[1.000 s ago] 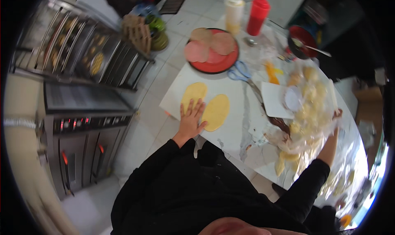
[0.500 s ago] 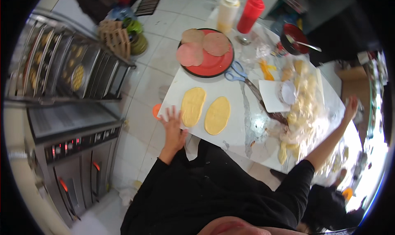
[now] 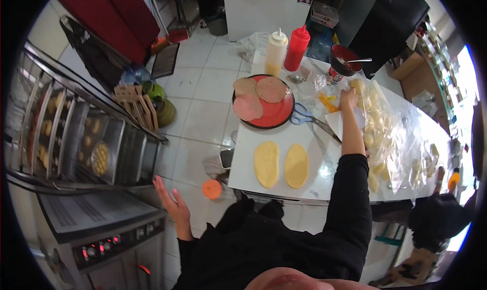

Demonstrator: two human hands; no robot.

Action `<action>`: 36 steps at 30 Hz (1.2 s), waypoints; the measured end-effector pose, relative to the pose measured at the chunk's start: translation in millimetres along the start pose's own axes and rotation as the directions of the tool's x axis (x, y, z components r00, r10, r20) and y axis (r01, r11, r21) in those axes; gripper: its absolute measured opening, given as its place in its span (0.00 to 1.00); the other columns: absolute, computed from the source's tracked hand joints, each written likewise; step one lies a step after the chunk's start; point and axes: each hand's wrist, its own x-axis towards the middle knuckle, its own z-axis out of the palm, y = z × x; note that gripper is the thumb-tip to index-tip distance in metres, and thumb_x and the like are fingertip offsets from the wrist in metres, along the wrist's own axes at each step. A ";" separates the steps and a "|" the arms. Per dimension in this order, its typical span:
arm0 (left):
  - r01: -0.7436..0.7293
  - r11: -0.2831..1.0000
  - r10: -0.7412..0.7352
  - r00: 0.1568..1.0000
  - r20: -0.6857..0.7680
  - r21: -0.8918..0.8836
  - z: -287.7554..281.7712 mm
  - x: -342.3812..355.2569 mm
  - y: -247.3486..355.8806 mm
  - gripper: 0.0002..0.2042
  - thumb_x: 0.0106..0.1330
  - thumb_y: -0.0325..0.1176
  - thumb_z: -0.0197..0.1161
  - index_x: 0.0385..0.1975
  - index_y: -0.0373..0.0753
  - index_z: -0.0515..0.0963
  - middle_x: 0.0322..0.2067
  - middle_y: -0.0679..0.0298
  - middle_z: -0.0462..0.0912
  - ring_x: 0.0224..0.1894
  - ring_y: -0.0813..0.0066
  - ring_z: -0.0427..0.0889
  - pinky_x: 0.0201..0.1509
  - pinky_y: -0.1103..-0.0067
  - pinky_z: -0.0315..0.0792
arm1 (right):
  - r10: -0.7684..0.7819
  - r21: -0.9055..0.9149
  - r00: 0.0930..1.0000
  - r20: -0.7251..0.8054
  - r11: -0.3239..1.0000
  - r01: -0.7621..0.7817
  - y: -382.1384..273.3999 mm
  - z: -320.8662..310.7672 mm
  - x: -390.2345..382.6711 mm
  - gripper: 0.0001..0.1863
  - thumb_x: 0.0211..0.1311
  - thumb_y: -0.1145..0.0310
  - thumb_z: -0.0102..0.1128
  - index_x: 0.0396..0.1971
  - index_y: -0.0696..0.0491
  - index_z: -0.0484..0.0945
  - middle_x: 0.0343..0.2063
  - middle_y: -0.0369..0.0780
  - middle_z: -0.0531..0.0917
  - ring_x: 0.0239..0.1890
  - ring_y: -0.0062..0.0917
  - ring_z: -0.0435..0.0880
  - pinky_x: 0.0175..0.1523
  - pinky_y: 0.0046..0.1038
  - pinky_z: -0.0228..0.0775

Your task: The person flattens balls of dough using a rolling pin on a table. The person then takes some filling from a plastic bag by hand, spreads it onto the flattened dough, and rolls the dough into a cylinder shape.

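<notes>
My left hand (image 3: 175,207) is off the table beside the oven, empty, its fingers apart. Stretched across the table, my right arm ends with my right hand (image 3: 348,98) at the edge of plastic-covered dough pieces (image 3: 373,105). Its fingers are curled down, and whatever they hold is hidden. Two flat dough ovals, a left one (image 3: 267,164) and a right one (image 3: 296,166), lie side by side near the front edge. Behind them stands a red plate (image 3: 276,118) with several round meat slices (image 3: 247,107). Blue-handled scissors (image 3: 302,116) lie beside it, pointing toward my right forearm.
A clear squeeze bottle (image 3: 276,51) and a red one (image 3: 297,49) stand at the back, with a dark bowl and spoon (image 3: 345,61) to their right. An orange-yellow piece (image 3: 327,103) lies near my right hand. A tray rack (image 3: 76,132) and oven (image 3: 106,244) fill the left.
My right hand has come in from the table's far right to the dough's plastic cover. My left hand has left the table edge toward the oven. The whole view has shifted.
</notes>
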 end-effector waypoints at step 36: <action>0.254 0.719 0.356 0.665 0.657 -0.647 199.8 -49.0 327.2 0.04 0.56 0.23 0.54 0.31 0.33 0.74 0.24 0.68 0.73 0.25 0.82 0.73 0.29 0.85 0.68 | -0.657 0.967 0.733 0.178 0.254 -0.007 135.7 -152.6 -240.9 0.14 0.39 0.77 0.63 0.31 0.60 0.76 0.28 0.41 0.83 0.30 0.15 0.80 0.39 0.19 0.73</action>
